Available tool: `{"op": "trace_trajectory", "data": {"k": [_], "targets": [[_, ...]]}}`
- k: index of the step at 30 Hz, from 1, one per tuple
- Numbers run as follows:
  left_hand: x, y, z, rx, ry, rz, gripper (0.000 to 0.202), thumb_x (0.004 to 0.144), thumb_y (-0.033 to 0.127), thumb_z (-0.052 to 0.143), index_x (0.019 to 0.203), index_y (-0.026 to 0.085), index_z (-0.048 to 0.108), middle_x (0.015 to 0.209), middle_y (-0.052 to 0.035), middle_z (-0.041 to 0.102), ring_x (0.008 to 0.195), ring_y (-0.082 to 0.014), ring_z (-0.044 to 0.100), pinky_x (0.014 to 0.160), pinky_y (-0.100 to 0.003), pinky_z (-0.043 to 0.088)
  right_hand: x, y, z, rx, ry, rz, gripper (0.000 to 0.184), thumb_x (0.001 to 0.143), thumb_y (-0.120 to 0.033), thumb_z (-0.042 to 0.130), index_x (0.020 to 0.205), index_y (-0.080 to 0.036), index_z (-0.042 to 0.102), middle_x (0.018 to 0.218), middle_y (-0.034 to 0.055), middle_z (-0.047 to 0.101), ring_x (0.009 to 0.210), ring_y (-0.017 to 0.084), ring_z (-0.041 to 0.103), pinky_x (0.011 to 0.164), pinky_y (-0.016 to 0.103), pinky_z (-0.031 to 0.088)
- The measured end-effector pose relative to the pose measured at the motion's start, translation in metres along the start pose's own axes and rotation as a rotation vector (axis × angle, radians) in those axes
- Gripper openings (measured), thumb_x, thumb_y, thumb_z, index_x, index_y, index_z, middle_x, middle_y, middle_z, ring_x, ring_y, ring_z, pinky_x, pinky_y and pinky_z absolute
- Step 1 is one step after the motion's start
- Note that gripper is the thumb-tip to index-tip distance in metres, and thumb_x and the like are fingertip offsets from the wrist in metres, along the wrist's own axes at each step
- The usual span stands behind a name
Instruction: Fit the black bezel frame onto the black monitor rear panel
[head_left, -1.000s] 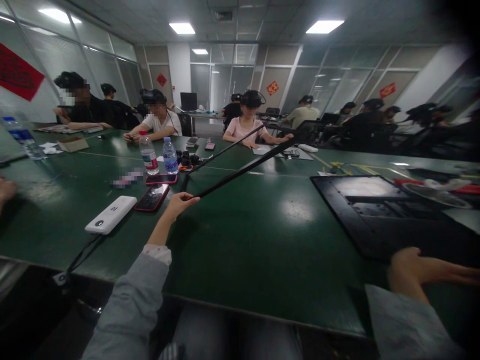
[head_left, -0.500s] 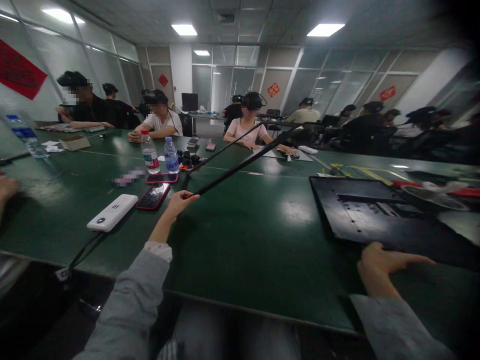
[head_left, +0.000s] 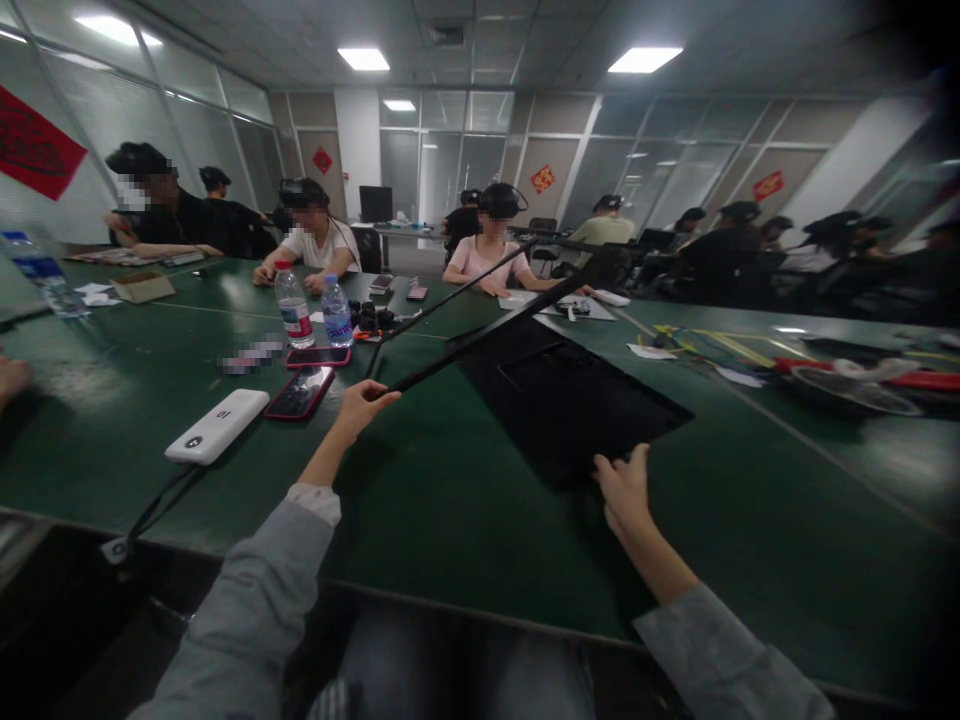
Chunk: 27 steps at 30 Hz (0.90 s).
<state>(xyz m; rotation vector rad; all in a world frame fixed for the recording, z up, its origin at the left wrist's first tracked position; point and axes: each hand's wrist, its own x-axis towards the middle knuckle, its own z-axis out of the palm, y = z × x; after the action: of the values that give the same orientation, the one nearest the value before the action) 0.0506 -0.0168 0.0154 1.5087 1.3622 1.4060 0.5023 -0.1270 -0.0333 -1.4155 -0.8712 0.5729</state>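
My left hand point(head_left: 360, 408) pinches the near corner of a thin black rectangular frame point(head_left: 472, 345), which is held tilted up off the green table. My right hand point(head_left: 626, 492) grips the near edge of a flat black panel point(head_left: 592, 405) with a rectangular recess in it, thumb and fingers at the rim. The panel is tilted and its far left part passes behind the frame's long side. Whether the panel touches the frame or the table, I cannot tell.
Left of the frame lie a white power bank point(head_left: 217, 427), two phones with red edges point(head_left: 300, 392) and two water bottles point(head_left: 294, 308). Yellow strips point(head_left: 720, 345) and a round dish-like thing point(head_left: 851, 390) lie on the right. A person in pink point(head_left: 487, 262) sits across the table point(head_left: 450, 520).
My right hand has taken the black panel from the right side of the table and brought it left, behind the frame. My left hand and the frame have barely moved.
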Motion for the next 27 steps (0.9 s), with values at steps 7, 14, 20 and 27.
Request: {"op": "trace_trajectory", "data": {"k": [7, 14, 20, 27], "targets": [[-0.004, 0.007, -0.003, 0.166, -0.023, 0.155, 0.046, 0.063, 0.058, 0.086, 0.083, 0.020, 0.071, 0.080, -0.0028, 0.069, 0.079, -0.0194, 0.063, 0.076, -0.032, 0.047, 0.061, -0.004, 0.015, -0.095, -0.310, 0.014, 0.087, 0.063, -0.047, 0.077, 0.144, -0.025, 0.051, 0.096, 0.0077, 0.072, 0.080, 0.026, 0.068, 0.072, 0.043, 0.058], [-0.008, 0.015, -0.003, 0.414, -0.016, 0.205, 0.039, 0.065, 0.052, 0.088, 0.081, 0.022, 0.071, 0.087, -0.0042, 0.071, 0.085, -0.0223, 0.065, 0.088, -0.038, 0.047, 0.112, -0.009, 0.014, 0.049, -0.051, -0.101, 0.064, 0.087, -0.076, 0.041, 0.111, -0.021, 0.064, 0.092, 0.0121, 0.071, 0.092, 0.027, 0.070, 0.089, 0.048, 0.056], [-0.009, 0.014, 0.006, 0.582, -0.081, 0.354, 0.035, 0.066, 0.048, 0.090, 0.082, 0.024, 0.070, 0.093, -0.0028, 0.073, 0.097, -0.0262, 0.066, 0.116, -0.054, 0.024, 0.112, -0.035, -0.005, 0.219, -0.297, 0.007, 0.063, 0.086, -0.081, 0.040, 0.104, -0.024, 0.061, 0.105, 0.0152, 0.072, 0.104, 0.029, 0.070, 0.093, 0.048, 0.056], [-0.004, 0.004, -0.002, 0.639, -0.144, 0.358, 0.035, 0.069, 0.051, 0.087, 0.086, 0.025, 0.071, 0.098, -0.0045, 0.073, 0.101, -0.0291, 0.066, 0.118, -0.056, 0.019, 0.110, -0.004, 0.007, -0.330, -0.066, -0.392, 0.039, 0.081, -0.047, 0.062, 0.111, -0.022, 0.062, 0.114, 0.0123, 0.068, 0.109, 0.029, 0.063, 0.103, 0.051, 0.048]]}}
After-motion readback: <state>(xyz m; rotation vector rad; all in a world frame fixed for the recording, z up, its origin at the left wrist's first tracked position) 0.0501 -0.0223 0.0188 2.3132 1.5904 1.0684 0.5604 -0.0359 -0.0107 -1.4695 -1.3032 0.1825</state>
